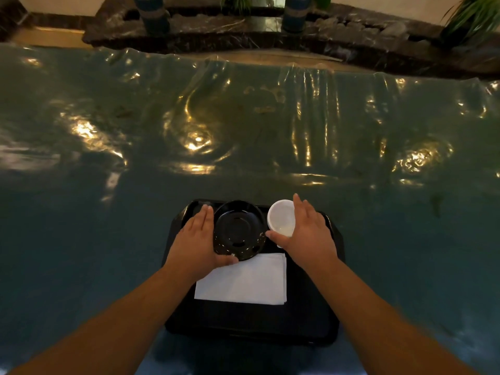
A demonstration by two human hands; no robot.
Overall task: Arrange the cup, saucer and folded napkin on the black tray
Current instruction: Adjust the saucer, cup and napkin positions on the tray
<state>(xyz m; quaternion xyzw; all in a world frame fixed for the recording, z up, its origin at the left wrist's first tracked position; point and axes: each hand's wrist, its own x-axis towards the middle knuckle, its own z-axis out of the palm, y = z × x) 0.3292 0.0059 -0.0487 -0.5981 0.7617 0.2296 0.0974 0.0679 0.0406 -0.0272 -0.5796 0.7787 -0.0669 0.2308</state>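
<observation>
The white cup is held upright in the curled fingers of the right hand, at the far right of the black tray. Just beside it, the black saucer is cupped by the left hand, its near edge meeting the folded napkin. If the cup is set off-centre, it could be tipped by the saucer's rim.

Left hand cupped, right hand gripping
</observation>
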